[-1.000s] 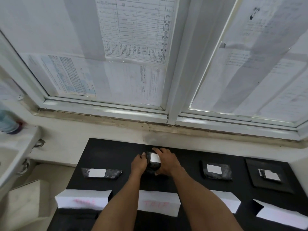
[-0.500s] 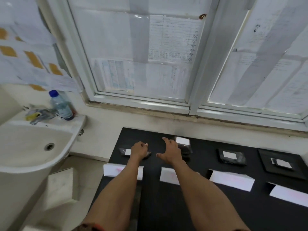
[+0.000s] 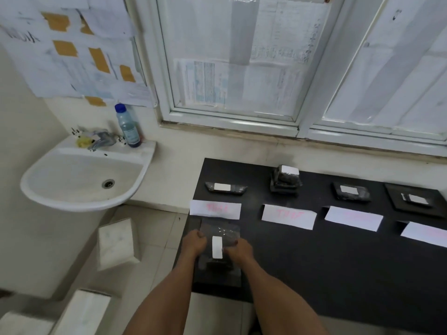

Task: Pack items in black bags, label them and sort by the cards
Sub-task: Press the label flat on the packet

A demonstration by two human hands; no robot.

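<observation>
I see a table [image 3: 338, 262] below the window [image 3: 242, 68], with a sink [image 3: 79, 180] to its left. Four cards [image 3: 287, 216] stand in a row across the table, a labelled bag [image 3: 226, 188] behind each. Nearer than the leftmost card, a bag [image 3: 219, 238] lies between my left hand [image 3: 193, 244] and right hand [image 3: 238, 249]. A bottle [image 3: 128, 125] stands on the sink's far rim.
</observation>
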